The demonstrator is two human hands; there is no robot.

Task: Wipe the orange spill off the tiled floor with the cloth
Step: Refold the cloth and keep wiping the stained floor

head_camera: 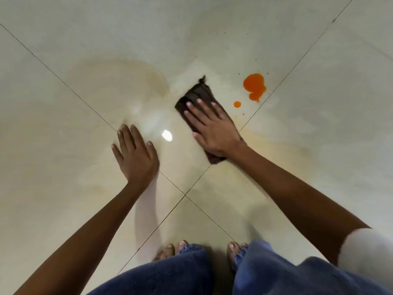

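Note:
A dark brown cloth lies flat on the glossy cream tiled floor. My right hand presses on it with straight, spread fingers. Just right of the cloth sits the orange spill, a bright puddle with a smaller blob below it. A small orange drop and a tiny speck lie nearer the cloth. My left hand rests flat on the floor to the left, fingers straight, holding nothing. Faint yellowish smear marks cover the tiles left of the cloth and under my right forearm.
Dark grout lines cross at a joint in front of my bare feet. My knees in blue jeans fill the bottom edge. A bright light reflection shines on the floor between my hands.

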